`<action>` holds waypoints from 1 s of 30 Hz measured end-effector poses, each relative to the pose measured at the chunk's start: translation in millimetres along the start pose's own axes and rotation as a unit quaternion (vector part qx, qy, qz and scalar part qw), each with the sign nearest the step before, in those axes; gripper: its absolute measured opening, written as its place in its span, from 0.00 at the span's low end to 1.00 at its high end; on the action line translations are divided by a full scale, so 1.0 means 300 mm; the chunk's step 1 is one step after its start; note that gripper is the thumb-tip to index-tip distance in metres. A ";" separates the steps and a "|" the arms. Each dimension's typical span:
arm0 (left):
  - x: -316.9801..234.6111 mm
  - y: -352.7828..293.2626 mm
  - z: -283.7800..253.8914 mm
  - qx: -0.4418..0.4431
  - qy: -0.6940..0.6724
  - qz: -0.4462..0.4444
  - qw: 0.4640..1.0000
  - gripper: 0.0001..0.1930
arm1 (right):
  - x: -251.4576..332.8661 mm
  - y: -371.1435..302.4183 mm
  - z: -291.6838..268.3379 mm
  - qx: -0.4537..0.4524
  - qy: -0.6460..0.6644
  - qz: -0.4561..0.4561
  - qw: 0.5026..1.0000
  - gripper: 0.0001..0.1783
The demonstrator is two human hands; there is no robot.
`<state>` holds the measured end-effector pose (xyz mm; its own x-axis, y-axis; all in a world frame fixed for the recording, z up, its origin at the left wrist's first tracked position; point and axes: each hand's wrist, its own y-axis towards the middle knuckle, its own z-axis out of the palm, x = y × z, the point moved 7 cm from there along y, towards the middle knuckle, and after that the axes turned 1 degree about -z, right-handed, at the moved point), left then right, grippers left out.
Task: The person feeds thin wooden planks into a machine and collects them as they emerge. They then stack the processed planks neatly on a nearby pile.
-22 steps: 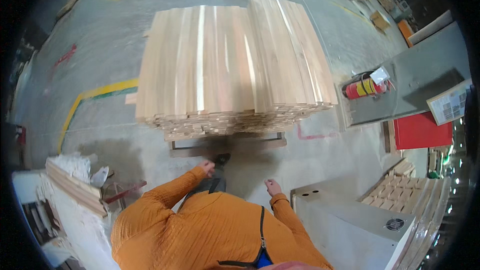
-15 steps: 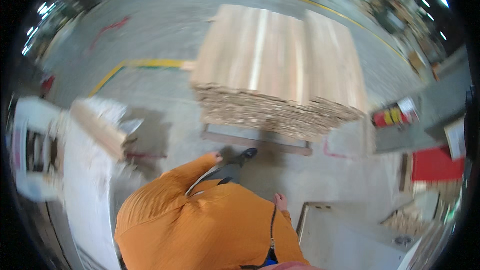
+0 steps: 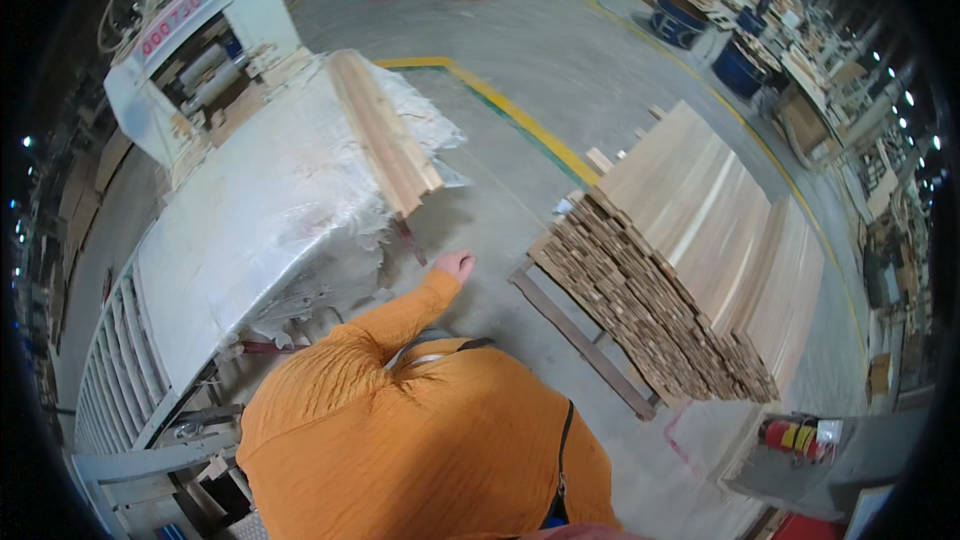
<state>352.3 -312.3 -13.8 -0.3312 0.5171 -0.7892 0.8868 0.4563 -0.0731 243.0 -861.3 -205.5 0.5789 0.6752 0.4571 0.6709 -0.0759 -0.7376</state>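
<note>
My left hand [image 3: 457,264] is held out in front of me over the floor, its fingers curled in with nothing seen in them. It is nearest to the end of a few narrow light wooden boards [image 3: 385,140], apart from them. These boards lie on a long table covered with white plastic sheeting [image 3: 250,220] on my left. A tall stack of wide wooden panels [image 3: 690,210] stands on a low dark metal frame [image 3: 585,338] to the right, apart from my hand. My right hand is out of view.
A white machine [image 3: 205,60] with rollers stands at the table's far end; slatted rollers [image 3: 120,360] run along its near left side. Blue drums [image 3: 680,18] and piled wood are at the far right. A red fire extinguisher [image 3: 795,437] is at lower right.
My view has turned left: the panel stack shifted right and the plastic-covered table and machine came fully into sight. My left hand rose slightly; my right hand left the view.
</note>
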 end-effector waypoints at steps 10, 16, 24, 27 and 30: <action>0.384 0.177 -0.734 -0.265 -0.136 -0.043 0.954 0.08 | 1.514 -0.002 0.354 -0.068 0.037 -0.387 0.919 0.33; 0.727 0.160 -0.984 -0.272 -0.252 -0.094 0.924 0.06 | 2.171 -0.373 0.924 -0.118 -0.292 -0.562 0.765 0.48; 0.949 0.044 -1.120 -0.134 -0.104 -0.199 0.965 0.08 | 2.278 -0.322 1.096 -0.078 -0.345 -0.475 0.806 0.48; 0.940 0.039 -1.131 -0.163 -0.085 -0.144 0.972 0.10 | 2.259 -0.294 1.100 -0.073 -0.301 -0.498 0.810 0.46; 0.950 0.048 -1.125 -0.148 -0.081 -0.176 0.970 0.12 | 2.258 -0.282 1.105 -0.077 -0.273 -0.528 0.801 0.45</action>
<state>162.0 86.0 -34.1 -0.5195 0.1819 -0.8349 0.5897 0.7834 -0.1962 424.7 -154.4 1.9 -0.6089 0.6397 0.4690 0.7266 0.6871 0.0062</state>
